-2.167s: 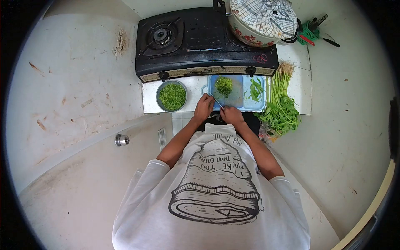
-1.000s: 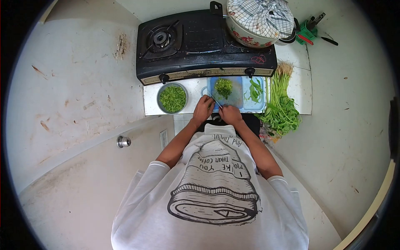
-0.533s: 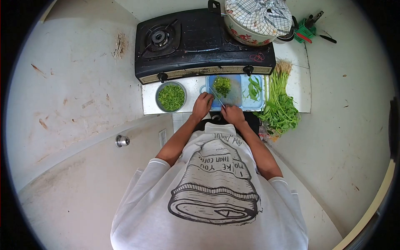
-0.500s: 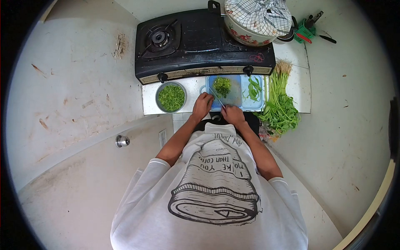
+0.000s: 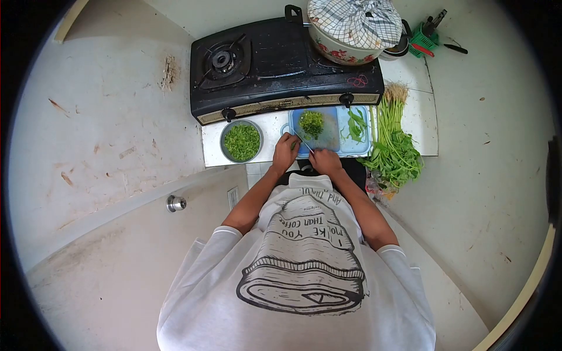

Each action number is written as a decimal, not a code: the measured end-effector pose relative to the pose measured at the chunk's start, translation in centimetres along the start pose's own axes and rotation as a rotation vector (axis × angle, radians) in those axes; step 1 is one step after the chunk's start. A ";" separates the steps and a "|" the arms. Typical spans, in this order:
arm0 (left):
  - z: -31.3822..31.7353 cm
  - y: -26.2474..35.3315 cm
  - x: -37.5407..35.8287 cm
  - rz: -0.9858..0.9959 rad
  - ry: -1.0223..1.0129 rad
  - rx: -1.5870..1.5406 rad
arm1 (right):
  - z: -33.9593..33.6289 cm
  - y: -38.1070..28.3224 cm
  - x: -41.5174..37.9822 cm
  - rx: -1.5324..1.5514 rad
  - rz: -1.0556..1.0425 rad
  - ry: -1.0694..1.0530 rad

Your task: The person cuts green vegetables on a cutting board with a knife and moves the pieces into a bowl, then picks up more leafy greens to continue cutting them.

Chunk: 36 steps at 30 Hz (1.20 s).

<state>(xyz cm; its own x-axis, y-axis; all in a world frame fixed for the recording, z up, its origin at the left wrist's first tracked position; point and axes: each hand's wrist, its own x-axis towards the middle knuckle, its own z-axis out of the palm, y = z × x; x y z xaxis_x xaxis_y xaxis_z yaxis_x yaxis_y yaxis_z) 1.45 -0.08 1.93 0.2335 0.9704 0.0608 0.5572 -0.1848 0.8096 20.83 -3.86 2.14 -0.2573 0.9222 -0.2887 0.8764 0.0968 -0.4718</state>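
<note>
Two hands: both sit at the near edge of the blue cutting board point(image 5: 328, 133), as they did half a second ago.
Head view, right hand point(image 5: 325, 161): closed around the handle of a knife point(image 5: 304, 142), whose thin blade slants up and left over the board toward the chopped pile.
Head view, left hand point(image 5: 285, 152): fingers curled, knuckles up, at the board's near left corner, touching the blade's left side; whether it pins any greens under the fingertips is too small to tell.
Chopped greens point(image 5: 311, 123): a small heap on the left half of the board, just beyond the knife tip.
Uncut leaves point(image 5: 355, 124): a few lie on the right part of the board, apart from the heap.
Metal bowl point(image 5: 241, 141): left of the board, on the white tiled ledge point(image 5: 270, 126), filled with chopped greens.
Bunch of long green stalks point(image 5: 393, 146): right of the board, roots pointing away from the person, leaves hanging over the ledge's near edge.
Gas stove point(image 5: 275, 58): black, two burners, directly behind board and bowl; a floral pot point(image 5: 345, 35) covered with a checked cloth stands on its right burner.
Change from earlier frame: hands, knife, heap and bowl keep the same places relative to each other; the whole scene sits slightly higher and to the right in the picture, which reads as a small head movement. The knife's slant looks unchanged.
Person: white printed shirt fills the lower frame, both forearms reaching forward to the board.
</note>
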 end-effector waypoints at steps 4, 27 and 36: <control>0.1 -0.1 -0.2 0.011 0.018 0.000 | 0.4 0.3 0.2 0.001 -0.022 0.035; -0.3 0.3 0.0 0.000 0.011 -0.016 | -0.1 -0.1 -0.6 -0.002 0.025 -0.023; 0.3 -0.3 0.0 -0.056 0.014 -0.108 | 0.2 0.5 0.0 0.006 0.006 0.013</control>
<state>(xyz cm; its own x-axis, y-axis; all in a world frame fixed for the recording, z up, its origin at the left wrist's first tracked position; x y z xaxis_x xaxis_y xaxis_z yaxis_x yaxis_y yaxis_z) 1.51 -0.02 1.50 0.1928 0.9810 0.0218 0.4797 -0.1137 0.8700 21.19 -3.86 1.71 -0.2462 0.9277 -0.2806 0.8754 0.0886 -0.4752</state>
